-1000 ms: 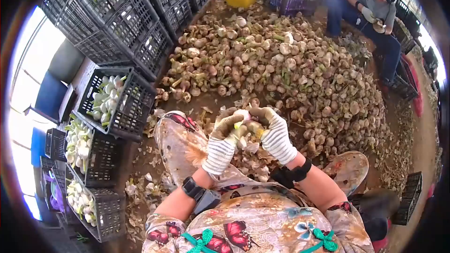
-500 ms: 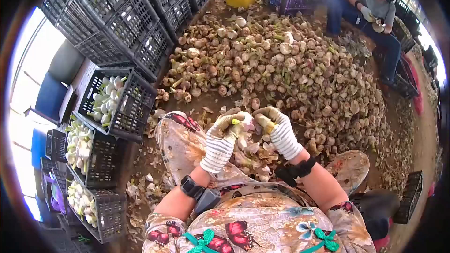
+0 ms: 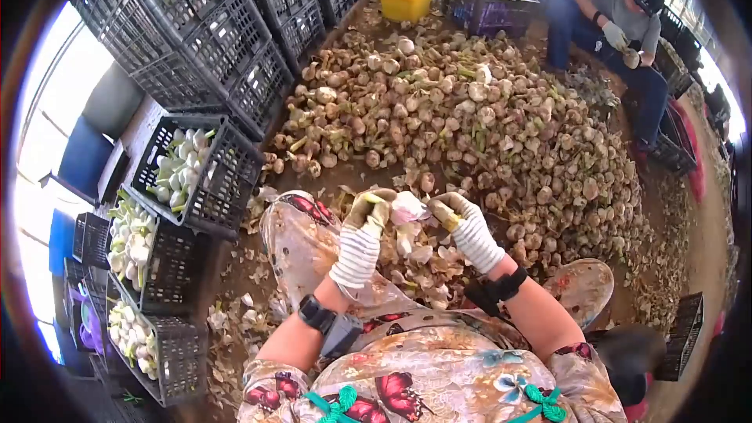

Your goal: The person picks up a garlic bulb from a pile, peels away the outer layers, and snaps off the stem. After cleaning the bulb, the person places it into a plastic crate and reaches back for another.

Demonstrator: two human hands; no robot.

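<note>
We hold the garlic bulb [image 3: 409,207] between our hands, its stalk end gripped in our left hand [image 3: 363,223] and its head pointing right. Our right hand [image 3: 468,225], curled round a yellowish stub [image 3: 447,218], sits just beside it.

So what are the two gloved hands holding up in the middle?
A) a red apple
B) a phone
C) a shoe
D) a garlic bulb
D: a pale garlic bulb sits at the fingertips of the gloved left hand, with the gloved right hand close beside it.
</note>
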